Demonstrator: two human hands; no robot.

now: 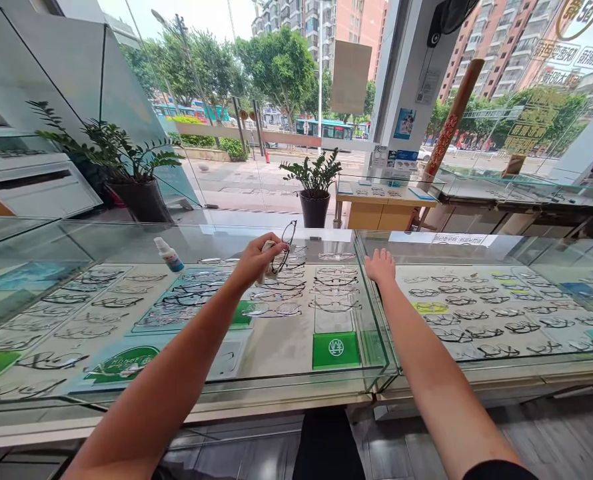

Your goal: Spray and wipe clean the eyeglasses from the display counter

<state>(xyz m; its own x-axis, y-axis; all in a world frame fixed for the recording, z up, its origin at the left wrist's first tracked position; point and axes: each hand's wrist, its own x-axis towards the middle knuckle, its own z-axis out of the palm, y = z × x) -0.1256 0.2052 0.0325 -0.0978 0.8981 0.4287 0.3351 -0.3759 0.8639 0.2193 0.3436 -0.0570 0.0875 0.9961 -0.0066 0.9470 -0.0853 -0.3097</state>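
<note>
My left hand [257, 259] is closed on a pair of dark-rimmed eyeglasses [290, 233], held up on edge over the glass display case [296, 387]. Something pale, perhaps a cloth, also shows under its fingers; I cannot make out exactly what. My right hand [380, 267] lies on the glass top near the joint between two cases, its fingers stretched out, holding nothing. To the left of my left hand, a small white and blue spray bottle [168, 255] stands on the glass. Beneath the glass, rows of eyeglasses [335, 305] lie on trays and pads.
A green card with a white logo [335, 348] lies inside the case. Beyond the counter stand two potted plants, one in the middle [314, 208] and a larger one [141, 197] at the left. A low wooden display table [376, 215] is by the window.
</note>
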